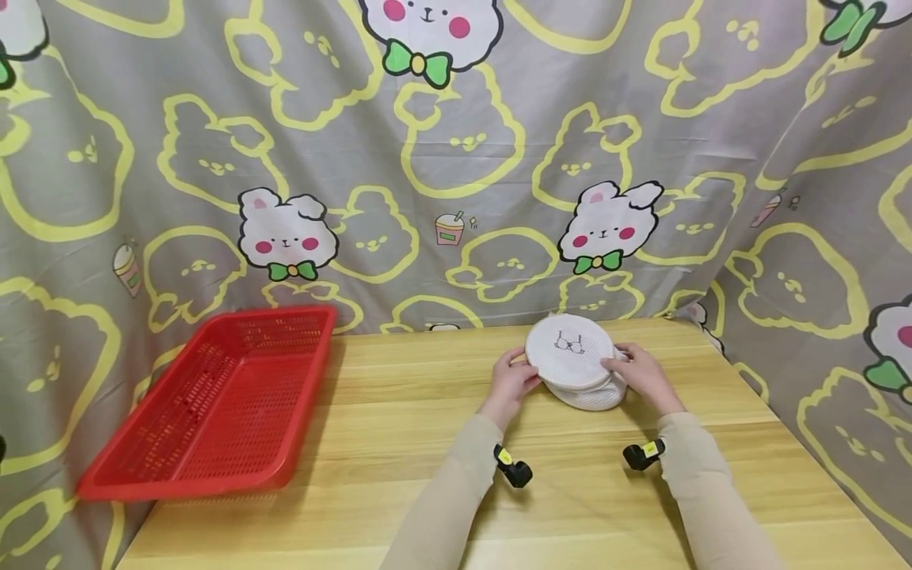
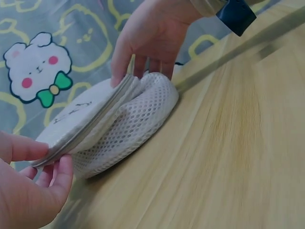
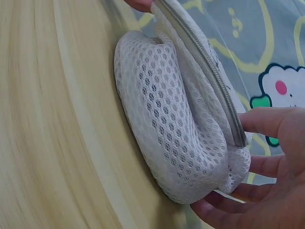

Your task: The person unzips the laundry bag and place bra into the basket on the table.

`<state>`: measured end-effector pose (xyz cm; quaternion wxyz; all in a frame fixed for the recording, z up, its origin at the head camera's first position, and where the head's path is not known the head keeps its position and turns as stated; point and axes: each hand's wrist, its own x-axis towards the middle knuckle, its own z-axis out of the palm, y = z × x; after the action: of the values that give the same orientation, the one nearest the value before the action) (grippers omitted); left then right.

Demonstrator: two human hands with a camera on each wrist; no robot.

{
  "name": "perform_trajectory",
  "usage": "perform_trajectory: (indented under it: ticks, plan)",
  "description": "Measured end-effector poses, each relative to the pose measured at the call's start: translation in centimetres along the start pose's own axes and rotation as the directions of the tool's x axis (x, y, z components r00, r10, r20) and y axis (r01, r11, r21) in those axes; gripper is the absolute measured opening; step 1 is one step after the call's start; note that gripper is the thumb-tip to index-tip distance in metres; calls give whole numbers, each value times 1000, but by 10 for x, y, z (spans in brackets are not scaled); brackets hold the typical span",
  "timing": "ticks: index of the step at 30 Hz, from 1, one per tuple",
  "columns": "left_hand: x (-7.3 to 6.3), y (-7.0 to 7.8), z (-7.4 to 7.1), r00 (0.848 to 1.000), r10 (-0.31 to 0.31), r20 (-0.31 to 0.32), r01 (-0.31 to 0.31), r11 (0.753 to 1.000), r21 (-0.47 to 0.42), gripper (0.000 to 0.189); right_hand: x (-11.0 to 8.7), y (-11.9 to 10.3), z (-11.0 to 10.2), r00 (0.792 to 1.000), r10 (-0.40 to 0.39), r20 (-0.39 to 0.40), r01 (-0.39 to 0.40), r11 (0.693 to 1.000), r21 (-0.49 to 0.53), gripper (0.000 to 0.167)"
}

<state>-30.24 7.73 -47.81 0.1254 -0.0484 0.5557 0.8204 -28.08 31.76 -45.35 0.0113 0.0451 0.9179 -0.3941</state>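
A white mesh laundry bag [image 1: 570, 352] with a round lid and a small bra drawing on top sits near the back of the wooden table, its soft side partly collapsed. My left hand [image 1: 509, 384] pinches the lid's rim at the left, thumb on top and fingers beneath. On the other side my right hand [image 1: 641, 374] grips the bag, thumb at the rim and fingers round the mesh side [image 3: 167, 119]. A zipper [image 3: 209, 64] runs along the lid's edge in the right wrist view. The bag's contents are hidden.
A red plastic basket [image 1: 292, 443] with slotted walls stands at the table's left. The wooden table [image 1: 399, 443] extends in front of the bag. A patterned grey curtain [image 1: 399, 261] hangs right behind the table and along its sides.
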Motion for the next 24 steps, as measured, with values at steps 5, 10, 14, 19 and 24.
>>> perform_trajectory:
  ticks: [5,10,14,19,24]
  plan:
    - [-5,4,-14,1000,7,10,-7,1000,9,57,0,-7,10,1000,-20,21,20,1000,7,69]
    - [-10,10,-30,1000,11,4,-12,999,38,58,-1,-15,20,999,-44,31,43,999,22,67]
    - [-14,16,-42,1000,13,-5,-13,998,60,58,0,-23,30,998,-50,39,48,997,60,66]
    - [-17,22,-58,1000,30,-6,-30,994,101,57,2,-32,43,997,-66,43,61,994,91,63]
    - [-22,30,-72,998,61,-11,-59,988,146,56,4,-43,54,995,-93,40,89,992,84,60]
